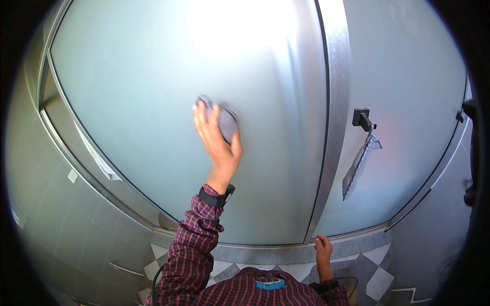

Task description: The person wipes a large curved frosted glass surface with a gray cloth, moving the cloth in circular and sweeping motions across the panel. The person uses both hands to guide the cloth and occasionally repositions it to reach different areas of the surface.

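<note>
My left hand point(219, 143) is raised in front of me, its fingers spread over a bunched grey cloth point(228, 124) pressed against a frosted glass panel point(153, 114). A dark band circles that wrist. Low on the right, my right hand point(323, 248) hangs near the bottom of the metal door frame point(335, 114), fingers curled, with nothing visible in it; whether it touches the frame cannot be told.
Right of the metal upright, a grey mesh-like pouch point(360, 166) hangs from a black handle point(361, 118) on another frosted panel. A stone sill point(260, 254) runs below the glass, above a patterned tile floor point(379, 283). White fabric point(97, 157) shows at left.
</note>
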`<state>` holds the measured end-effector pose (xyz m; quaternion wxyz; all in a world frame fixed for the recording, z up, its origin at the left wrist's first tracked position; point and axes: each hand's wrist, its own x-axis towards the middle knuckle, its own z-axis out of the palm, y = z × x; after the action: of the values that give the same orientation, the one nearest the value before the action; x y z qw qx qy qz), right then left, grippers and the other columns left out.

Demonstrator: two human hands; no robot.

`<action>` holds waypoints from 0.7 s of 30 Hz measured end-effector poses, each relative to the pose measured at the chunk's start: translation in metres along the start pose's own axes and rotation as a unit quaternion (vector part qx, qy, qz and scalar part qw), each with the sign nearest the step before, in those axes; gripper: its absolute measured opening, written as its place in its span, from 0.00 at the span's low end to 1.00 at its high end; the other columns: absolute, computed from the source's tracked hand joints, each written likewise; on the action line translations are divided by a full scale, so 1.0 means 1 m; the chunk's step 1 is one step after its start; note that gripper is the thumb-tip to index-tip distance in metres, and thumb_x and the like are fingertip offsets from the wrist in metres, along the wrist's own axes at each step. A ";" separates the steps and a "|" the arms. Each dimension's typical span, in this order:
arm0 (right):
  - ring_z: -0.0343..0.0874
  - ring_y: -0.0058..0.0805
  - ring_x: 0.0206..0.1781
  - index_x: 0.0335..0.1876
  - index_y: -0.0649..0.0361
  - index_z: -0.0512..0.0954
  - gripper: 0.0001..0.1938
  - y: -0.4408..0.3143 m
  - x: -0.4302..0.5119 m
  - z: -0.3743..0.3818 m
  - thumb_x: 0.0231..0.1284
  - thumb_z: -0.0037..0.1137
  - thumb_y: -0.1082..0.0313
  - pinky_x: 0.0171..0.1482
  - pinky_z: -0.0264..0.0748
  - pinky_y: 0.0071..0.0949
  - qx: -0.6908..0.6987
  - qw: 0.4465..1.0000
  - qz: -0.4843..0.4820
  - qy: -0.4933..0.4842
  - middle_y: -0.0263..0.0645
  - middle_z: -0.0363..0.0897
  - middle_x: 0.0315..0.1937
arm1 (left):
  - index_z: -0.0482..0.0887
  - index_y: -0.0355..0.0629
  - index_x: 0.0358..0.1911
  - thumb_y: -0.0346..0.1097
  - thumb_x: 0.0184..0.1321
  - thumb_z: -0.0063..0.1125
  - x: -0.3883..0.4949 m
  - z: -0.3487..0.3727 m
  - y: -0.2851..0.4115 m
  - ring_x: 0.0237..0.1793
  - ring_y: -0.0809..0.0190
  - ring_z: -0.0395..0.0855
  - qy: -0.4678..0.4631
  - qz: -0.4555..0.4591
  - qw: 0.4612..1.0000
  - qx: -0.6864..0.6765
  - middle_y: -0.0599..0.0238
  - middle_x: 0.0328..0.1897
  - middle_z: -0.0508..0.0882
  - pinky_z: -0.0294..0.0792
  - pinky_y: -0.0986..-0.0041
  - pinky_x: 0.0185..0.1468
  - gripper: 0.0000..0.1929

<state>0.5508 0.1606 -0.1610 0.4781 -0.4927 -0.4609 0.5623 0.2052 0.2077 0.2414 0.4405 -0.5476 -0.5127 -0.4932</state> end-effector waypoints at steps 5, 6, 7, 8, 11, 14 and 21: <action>0.76 0.16 0.41 0.54 0.62 0.82 0.12 0.019 -0.015 0.001 0.73 0.58 0.65 0.42 0.74 0.20 -0.013 0.999 0.000 0.041 0.29 0.82 0.42 | 0.69 0.39 0.71 0.24 0.52 0.63 -0.043 0.010 0.023 0.79 0.27 0.56 -0.072 0.073 0.995 -0.015 0.37 0.79 0.63 0.51 0.37 0.79 0.37; 0.76 0.16 0.41 0.54 0.63 0.82 0.12 0.023 -0.019 0.001 0.73 0.58 0.65 0.42 0.74 0.20 -0.001 0.999 -0.005 0.046 0.29 0.81 0.41 | 0.72 0.40 0.70 0.25 0.51 0.64 -0.072 0.012 0.029 0.79 0.27 0.58 -0.143 0.067 0.987 -0.011 0.38 0.79 0.64 0.52 0.36 0.78 0.37; 0.76 0.16 0.40 0.54 0.63 0.82 0.12 0.025 -0.023 0.000 0.73 0.58 0.65 0.42 0.74 0.21 0.008 0.999 -0.010 0.053 0.29 0.81 0.41 | 0.74 0.42 0.69 0.25 0.53 0.63 -0.100 0.012 0.035 0.78 0.28 0.59 -0.193 0.112 0.974 -0.025 0.40 0.79 0.65 0.52 0.35 0.78 0.34; 0.76 0.16 0.40 0.54 0.63 0.82 0.12 0.027 -0.026 -0.002 0.73 0.58 0.65 0.41 0.74 0.21 0.016 0.998 -0.016 0.059 0.29 0.81 0.40 | 0.77 0.44 0.67 0.25 0.54 0.62 -0.125 0.015 0.039 0.78 0.29 0.60 -0.254 0.139 0.957 -0.027 0.41 0.79 0.66 0.52 0.33 0.77 0.32; 0.75 0.16 0.39 0.54 0.63 0.82 0.12 0.024 -0.036 -0.010 0.73 0.59 0.66 0.41 0.74 0.20 -0.007 0.995 -0.045 0.084 0.28 0.81 0.39 | 0.79 0.47 0.67 0.24 0.58 0.57 -0.164 0.026 0.047 0.78 0.32 0.61 -0.254 0.214 0.941 -0.060 0.44 0.79 0.66 0.52 0.34 0.77 0.29; 0.75 0.16 0.39 0.54 0.63 0.82 0.12 0.015 -0.046 -0.022 0.73 0.60 0.65 0.41 0.73 0.20 -0.014 0.992 -0.057 0.111 0.27 0.80 0.39 | 0.79 0.49 0.67 0.24 0.62 0.52 -0.134 0.032 0.057 0.78 0.33 0.61 -0.264 0.206 0.935 -0.115 0.46 0.80 0.66 0.51 0.33 0.77 0.27; 0.75 0.15 0.39 0.53 0.63 0.82 0.11 0.010 -0.066 -0.026 0.73 0.60 0.67 0.42 0.73 0.19 -0.041 0.987 -0.079 0.133 0.27 0.81 0.38 | 0.72 0.41 0.70 0.21 0.53 0.62 0.021 0.059 0.094 0.81 0.31 0.56 -0.025 0.062 0.978 -0.198 0.38 0.81 0.61 0.48 0.36 0.80 0.36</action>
<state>0.5801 0.0948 -0.1657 0.5570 -0.5444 -0.4538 0.4330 0.3040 0.2605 0.2573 0.3399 -0.6672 -0.3807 -0.5425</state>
